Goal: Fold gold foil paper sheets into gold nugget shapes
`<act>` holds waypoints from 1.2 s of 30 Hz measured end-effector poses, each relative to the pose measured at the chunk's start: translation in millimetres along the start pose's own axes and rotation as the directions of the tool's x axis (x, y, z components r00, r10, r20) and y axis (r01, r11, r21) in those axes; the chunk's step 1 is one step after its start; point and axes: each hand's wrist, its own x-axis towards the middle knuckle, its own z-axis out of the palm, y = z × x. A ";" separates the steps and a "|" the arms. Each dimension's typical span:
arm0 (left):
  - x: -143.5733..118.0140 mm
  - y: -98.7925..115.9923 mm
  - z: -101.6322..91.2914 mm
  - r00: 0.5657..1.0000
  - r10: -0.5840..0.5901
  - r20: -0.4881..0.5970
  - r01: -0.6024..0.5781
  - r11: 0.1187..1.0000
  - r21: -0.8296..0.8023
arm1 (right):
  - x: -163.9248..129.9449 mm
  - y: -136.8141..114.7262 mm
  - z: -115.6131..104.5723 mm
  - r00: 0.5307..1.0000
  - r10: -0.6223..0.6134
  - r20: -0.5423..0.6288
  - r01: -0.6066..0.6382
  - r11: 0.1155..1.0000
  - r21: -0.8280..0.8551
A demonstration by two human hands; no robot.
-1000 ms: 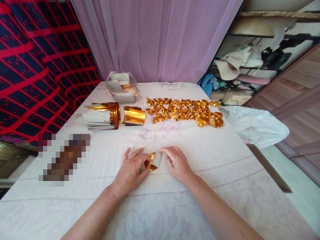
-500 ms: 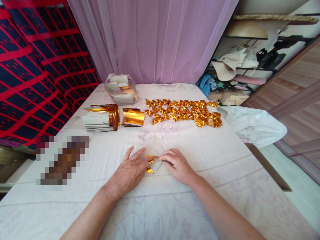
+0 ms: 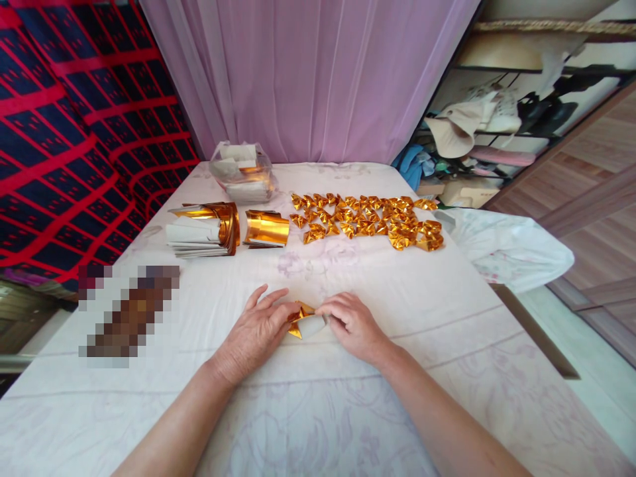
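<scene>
Compared with a second ago, I see the gold foil paper (image 3: 304,322), low at 6 o'clock on the white cloth (image 3: 348,278), creased tighter, my left hand (image 3: 254,334) and right hand (image 3: 354,324) pinching its ends, so the fold is nearly formed.

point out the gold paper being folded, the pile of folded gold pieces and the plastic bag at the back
gold paper (image 3: 304,320), head view, on its white underside between the hands
pile of folded gold pieces (image 3: 368,222), head view, middle of the pile
plastic bag (image 3: 243,173), head view, its front wall
</scene>
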 end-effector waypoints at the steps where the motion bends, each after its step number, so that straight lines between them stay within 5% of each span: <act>1: 0.6 0.2 -0.6 1.000 -0.009 -0.017 0.009 1.000 0.005 | 0.1 -0.6 0.3 1.000 0.010 -0.017 -0.010 1.000 -0.008; 26: -2.8 15.8 2.4 0.975 -0.217 0.039 0.218 0.976 -0.012 | -1.4 -7.1 -2.8 0.996 0.000 0.087 0.004 0.999 -0.045; 36: -2.7 15.3 0.7 0.997 -0.058 -0.055 0.062 0.995 0.081 | -3.4 -10.9 -4.7 0.972 -0.231 0.049 0.236 0.962 -0.139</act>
